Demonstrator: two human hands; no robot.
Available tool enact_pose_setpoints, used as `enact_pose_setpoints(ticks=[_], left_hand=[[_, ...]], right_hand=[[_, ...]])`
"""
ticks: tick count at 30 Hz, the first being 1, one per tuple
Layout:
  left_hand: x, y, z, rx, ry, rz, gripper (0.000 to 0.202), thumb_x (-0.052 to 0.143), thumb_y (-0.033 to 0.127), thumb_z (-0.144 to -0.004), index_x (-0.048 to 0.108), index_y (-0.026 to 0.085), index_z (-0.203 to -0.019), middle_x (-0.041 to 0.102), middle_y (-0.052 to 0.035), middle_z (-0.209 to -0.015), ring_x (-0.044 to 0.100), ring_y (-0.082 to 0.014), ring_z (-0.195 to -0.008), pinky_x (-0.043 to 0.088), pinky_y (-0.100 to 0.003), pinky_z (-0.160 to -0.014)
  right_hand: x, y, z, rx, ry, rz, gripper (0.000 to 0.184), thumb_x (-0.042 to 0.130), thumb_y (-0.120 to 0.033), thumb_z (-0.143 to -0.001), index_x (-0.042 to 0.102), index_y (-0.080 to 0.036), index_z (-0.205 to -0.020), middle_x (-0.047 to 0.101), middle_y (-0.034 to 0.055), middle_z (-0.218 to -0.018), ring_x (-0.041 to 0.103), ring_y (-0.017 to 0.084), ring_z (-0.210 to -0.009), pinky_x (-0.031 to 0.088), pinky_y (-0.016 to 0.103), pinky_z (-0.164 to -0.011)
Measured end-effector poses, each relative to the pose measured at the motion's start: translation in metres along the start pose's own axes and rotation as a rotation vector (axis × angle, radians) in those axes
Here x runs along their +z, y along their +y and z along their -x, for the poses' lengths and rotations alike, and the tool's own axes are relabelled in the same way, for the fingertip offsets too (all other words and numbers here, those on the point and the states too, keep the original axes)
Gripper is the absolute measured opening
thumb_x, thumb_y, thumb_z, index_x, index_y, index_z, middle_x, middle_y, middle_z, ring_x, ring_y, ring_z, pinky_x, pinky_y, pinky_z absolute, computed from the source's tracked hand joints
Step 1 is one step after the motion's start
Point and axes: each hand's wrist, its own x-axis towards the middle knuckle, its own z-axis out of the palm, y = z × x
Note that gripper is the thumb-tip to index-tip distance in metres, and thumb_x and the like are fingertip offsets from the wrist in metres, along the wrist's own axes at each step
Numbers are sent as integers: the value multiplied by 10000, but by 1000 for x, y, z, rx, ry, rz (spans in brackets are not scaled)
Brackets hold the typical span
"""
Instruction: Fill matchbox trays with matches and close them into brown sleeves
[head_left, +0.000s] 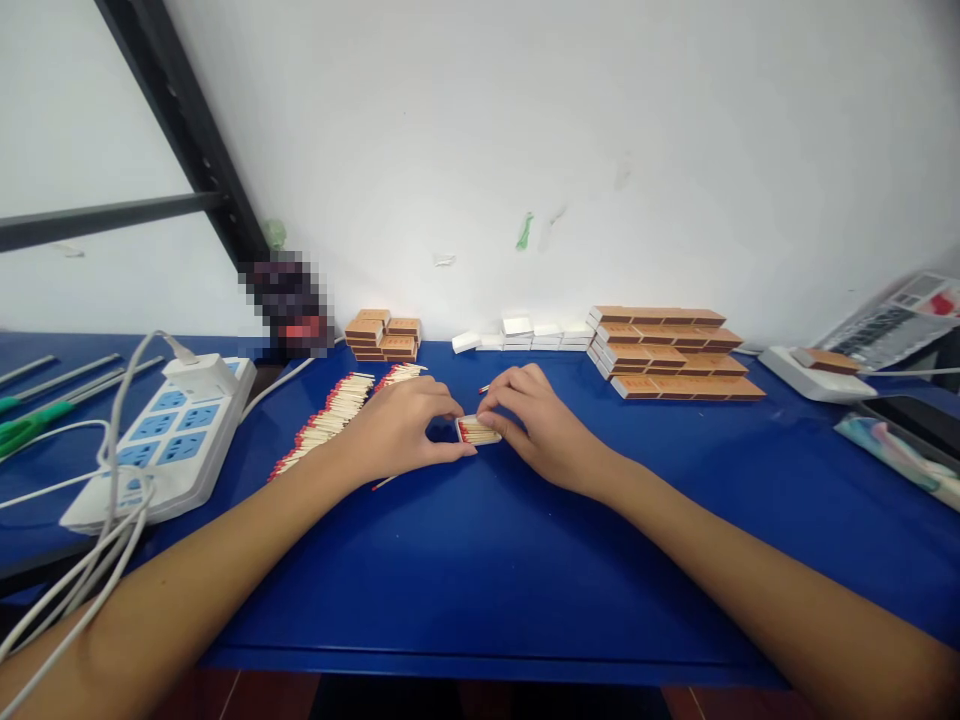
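Observation:
A small white matchbox tray (478,436) with red-headed matches in it sits between my two hands on the blue table. My left hand (409,425) grips its left end between thumb and fingers. The curled fingers of my right hand (536,425) close at the tray's right end, thumb against it; they partly cover the matches. Left of the tray lies a long spread pile of loose matches (330,415), partly behind my left hand. One single match (384,483) lies under my left wrist, and another match (484,388) lies just beyond the tray.
Against the wall stand stacked brown matchboxes (382,338), white trays (517,335) and a larger matchbox stack (675,360). A power strip (180,430) with white cables is at left, beside green-handled tools (34,425). Another white strip (810,375) and a phone-like dark object (911,420) lie right.

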Motion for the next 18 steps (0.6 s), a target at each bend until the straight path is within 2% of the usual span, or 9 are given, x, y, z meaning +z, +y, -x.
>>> enact_pose_setpoints(ticks=[3, 7, 10, 15, 18], left_hand=[[0, 1, -1, -7, -16, 3, 274, 818, 466, -917, 792, 203, -989, 731, -41, -909, 656, -231, -891, 470, -355, -787], [0, 2, -1, -20, -30, 8, 278, 816, 475, -918, 797, 209, -999, 729, -45, -923, 658, -233, -913, 473, -355, -797], [0, 2, -1, -12, -28, 11, 277, 815, 475, -919, 798, 212, -1006, 731, -45, -932, 658, -231, -918, 476, -357, -807], [0, 1, -1, -6, -26, 13, 287, 811, 482, -917, 796, 210, -1006, 728, -44, -920, 655, -231, -899, 479, -359, -801], [-1, 1, -2, 0, -23, 18, 278, 805, 481, -921, 795, 213, -995, 730, -47, -918, 658, -233, -898, 480, -356, -797]], right_hand=[[-2, 13, -3, 53, 59, 60, 240, 474, -292, -1106, 698, -239, -1176, 683, 110, -1156, 543, 288, -1110, 472, 488, -1012], [-2, 34, -5, 163, -15, 181, 325, 486, -310, -1090, 696, -254, -1332, 651, 141, -1303, 516, 331, -1215, 462, 527, -1018], [-1, 45, -7, 172, -39, 191, 298, 502, -351, -1090, 727, -264, -1265, 644, 135, -1287, 513, 326, -1228, 456, 515, -1022], [-1, 54, -11, 162, -39, 163, 122, 603, -297, -1036, 706, -231, -1037, 655, 112, -1128, 525, 300, -1128, 455, 479, -1002], [-1, 55, -11, 153, -26, 157, 89, 625, -305, -1023, 683, -242, -1047, 658, 104, -1112, 524, 302, -1118, 451, 475, -995]])
